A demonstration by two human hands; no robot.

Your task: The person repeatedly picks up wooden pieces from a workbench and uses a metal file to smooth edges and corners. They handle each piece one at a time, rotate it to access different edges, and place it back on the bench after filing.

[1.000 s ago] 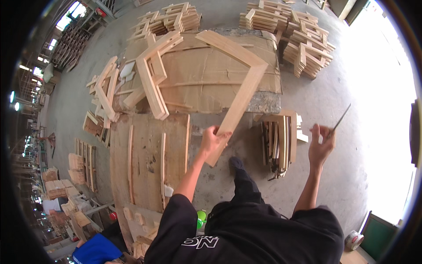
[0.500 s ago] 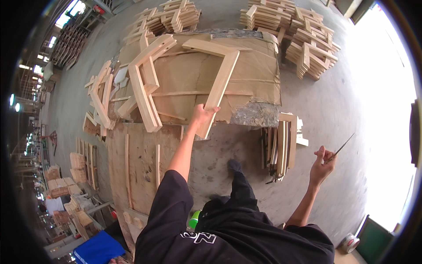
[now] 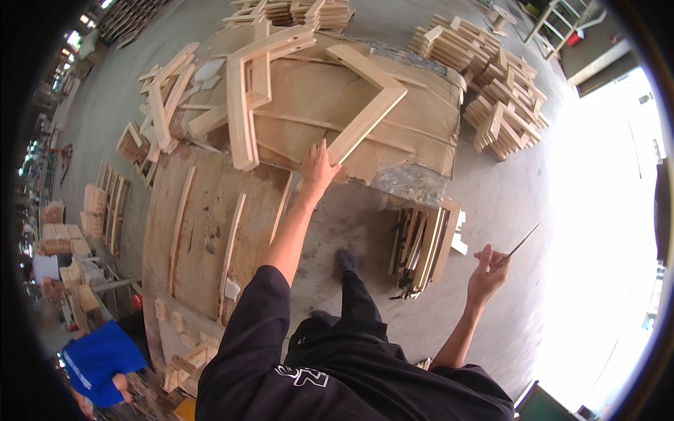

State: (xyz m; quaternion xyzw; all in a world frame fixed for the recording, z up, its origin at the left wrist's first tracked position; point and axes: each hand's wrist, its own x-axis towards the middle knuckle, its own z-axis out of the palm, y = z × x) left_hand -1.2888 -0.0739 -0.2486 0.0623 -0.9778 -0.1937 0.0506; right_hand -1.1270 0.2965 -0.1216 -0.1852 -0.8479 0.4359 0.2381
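My left hand grips the near end of an angled pale wooden frame piece, which lies on a cardboard-covered table. To its left, a stack of similar angled frame pieces rests on the same table, overlapping one another. Out over the floor on the right, my right hand is closed around a slim, dark, pointed tool. The tool's tip points up and to the right; its handle end is hidden in my fingers.
A lower wooden bench with strips on it adjoins the table at left. Stacked frames stand on the floor at far right. Upright boards lean beneath the table's near right corner. A person in blue is at lower left.
The frame piece has turned on the table, its near end now further left and its corner further right. My left hand moved with it. My right hand still holds the tool.
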